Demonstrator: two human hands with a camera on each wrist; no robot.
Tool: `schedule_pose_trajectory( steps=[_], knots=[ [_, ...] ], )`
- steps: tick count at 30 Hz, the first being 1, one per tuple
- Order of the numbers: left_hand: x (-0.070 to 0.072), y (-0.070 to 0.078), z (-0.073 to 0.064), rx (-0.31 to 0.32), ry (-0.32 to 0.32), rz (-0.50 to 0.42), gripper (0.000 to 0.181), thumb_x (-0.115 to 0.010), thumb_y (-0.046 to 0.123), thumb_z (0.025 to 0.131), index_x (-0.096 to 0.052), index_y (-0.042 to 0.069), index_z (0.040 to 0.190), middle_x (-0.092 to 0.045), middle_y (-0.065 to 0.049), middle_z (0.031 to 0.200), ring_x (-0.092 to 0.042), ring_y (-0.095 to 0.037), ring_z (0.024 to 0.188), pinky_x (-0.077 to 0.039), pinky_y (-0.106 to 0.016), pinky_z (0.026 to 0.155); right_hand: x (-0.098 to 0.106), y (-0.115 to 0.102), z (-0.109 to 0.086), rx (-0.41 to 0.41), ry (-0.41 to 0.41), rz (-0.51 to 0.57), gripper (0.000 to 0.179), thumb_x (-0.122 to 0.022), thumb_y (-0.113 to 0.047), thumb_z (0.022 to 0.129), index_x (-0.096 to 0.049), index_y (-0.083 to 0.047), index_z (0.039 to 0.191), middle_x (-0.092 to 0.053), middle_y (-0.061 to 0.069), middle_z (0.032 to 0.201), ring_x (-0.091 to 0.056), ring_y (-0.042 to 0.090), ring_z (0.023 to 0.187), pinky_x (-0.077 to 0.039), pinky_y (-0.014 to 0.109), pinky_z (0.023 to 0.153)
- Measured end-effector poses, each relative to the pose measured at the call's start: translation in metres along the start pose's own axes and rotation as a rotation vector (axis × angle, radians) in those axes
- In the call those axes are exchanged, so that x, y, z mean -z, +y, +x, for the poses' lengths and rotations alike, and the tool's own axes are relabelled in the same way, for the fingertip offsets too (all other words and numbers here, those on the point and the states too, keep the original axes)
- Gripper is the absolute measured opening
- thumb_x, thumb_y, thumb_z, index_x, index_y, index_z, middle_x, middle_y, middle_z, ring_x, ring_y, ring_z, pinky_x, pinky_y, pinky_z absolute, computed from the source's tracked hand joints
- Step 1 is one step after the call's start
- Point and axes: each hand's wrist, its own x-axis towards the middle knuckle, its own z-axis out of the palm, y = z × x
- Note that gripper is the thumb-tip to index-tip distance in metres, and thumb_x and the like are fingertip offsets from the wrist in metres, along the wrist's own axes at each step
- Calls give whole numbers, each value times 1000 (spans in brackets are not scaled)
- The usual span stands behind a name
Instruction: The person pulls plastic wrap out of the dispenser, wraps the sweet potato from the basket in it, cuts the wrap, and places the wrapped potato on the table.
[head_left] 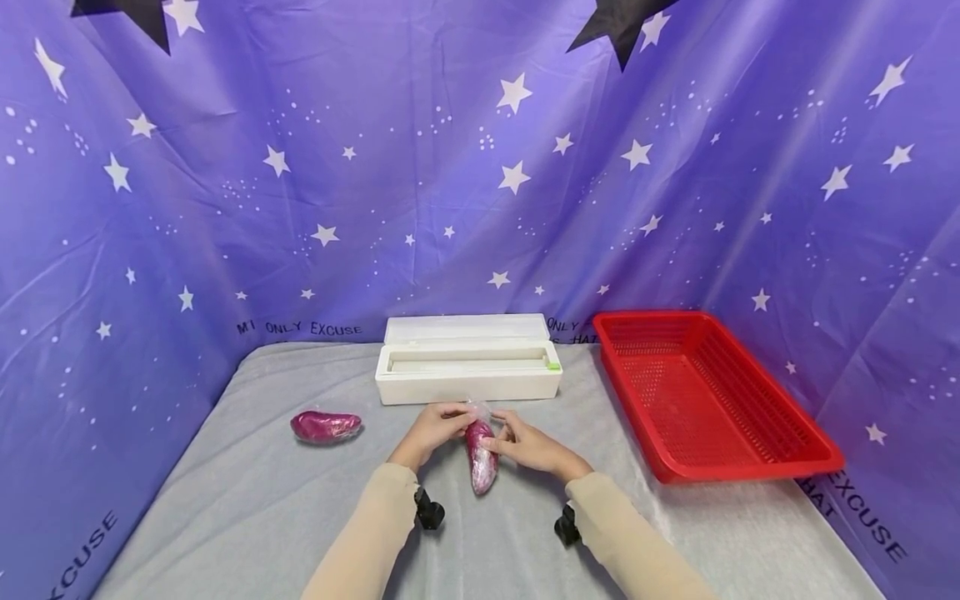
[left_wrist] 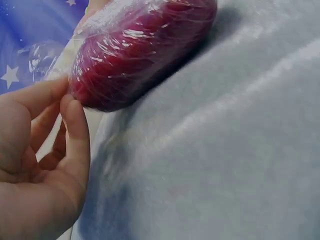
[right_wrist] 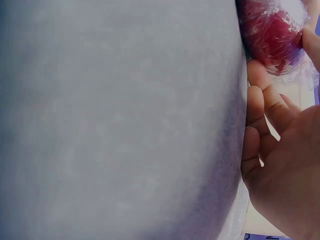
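A purple-red vegetable (head_left: 482, 471), shaped like a sweet potato and wrapped in clear plastic film, lies on the grey cloth in front of me, its narrow end towards me. At its far end my left hand (head_left: 429, 432) pinches the gathered film (head_left: 480, 408) between thumb and fingers; the left wrist view shows the fingertips against the end of the wrapped vegetable (left_wrist: 142, 55). From the other side my right hand (head_left: 536, 447) holds it, thumb on top and fingers curled near the far end. In the right wrist view the wrapped end (right_wrist: 272, 37) sits between thumb and fingers.
Behind the hands stands a long white box (head_left: 468, 388) with its lid raised and a small green piece at its right. A second wrapped purple-red vegetable (head_left: 326, 427) lies to the left. On the right is a red perforated basket (head_left: 660, 462). Starry purple curtains surround the table.
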Motion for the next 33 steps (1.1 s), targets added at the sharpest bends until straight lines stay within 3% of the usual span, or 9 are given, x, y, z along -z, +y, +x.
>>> schedule_pose_trajectory(
  steps=[5, 8, 12, 16, 19, 27, 33],
  knots=[
    [4, -5, -4, -51, -64, 26, 27, -70, 15, 95, -70, -5, 115, -69, -12, 112, -65, -14, 93, -56, -31, 85, 1, 0, 1, 28, -33, -6, 58, -59, -39, 101, -42, -14, 150, -57, 2, 85, -48, 12, 64, -41, 26, 57],
    [7, -6, -9, -54, -135, 59, 31, -66, 17, 98, -66, -4, 120, -66, -15, 115, -65, -19, 98, -56, -35, 86, -2, 1, 1, 45, -22, -5, 50, -59, -37, 102, -48, -17, 146, -57, 1, 87, -49, 11, 64, -42, 26, 57],
    [12, -1, -21, -7, -244, 128, 50, -71, 28, 94, -57, 7, 137, -57, -14, 128, -63, -25, 104, -58, -39, 82, -5, 2, 0, 55, -2, 2, 47, -58, -36, 103, -50, -16, 144, -58, 2, 89, -50, 11, 66, -44, 26, 58],
    [13, 4, -30, -77, -322, 255, 72, -83, 27, 84, -48, 16, 146, -49, -14, 133, -59, -28, 107, -56, -38, 77, -6, 1, -1, 52, 15, 17, 48, -58, -35, 103, -48, -16, 145, -57, 2, 88, -49, 12, 67, -43, 26, 59],
    [13, 5, -33, -137, -320, 308, 76, -86, 21, 80, -47, 17, 145, -47, -16, 131, -58, -29, 107, -55, -36, 75, -7, 1, -2, 56, 16, 47, 49, -59, -34, 102, -47, -17, 146, -56, 1, 85, -49, 12, 65, -42, 25, 58],
    [11, 0, -31, -135, -310, 276, 68, -86, 16, 81, -50, 22, 139, -48, -15, 122, -57, -29, 107, -55, -36, 73, -8, -2, -2, 84, 50, 154, 45, -65, -21, 100, -48, -11, 141, -53, 0, 80, -46, 11, 66, -39, 23, 59],
    [11, -2, -26, -186, -370, 250, 53, -84, 14, 82, -55, 17, 126, -56, -9, 98, -55, -18, 80, -50, -29, 64, -8, -6, -2, 106, 44, 184, 37, -64, -14, 99, -51, -4, 132, -52, 0, 78, -45, 11, 67, -38, 23, 61]
  ],
)
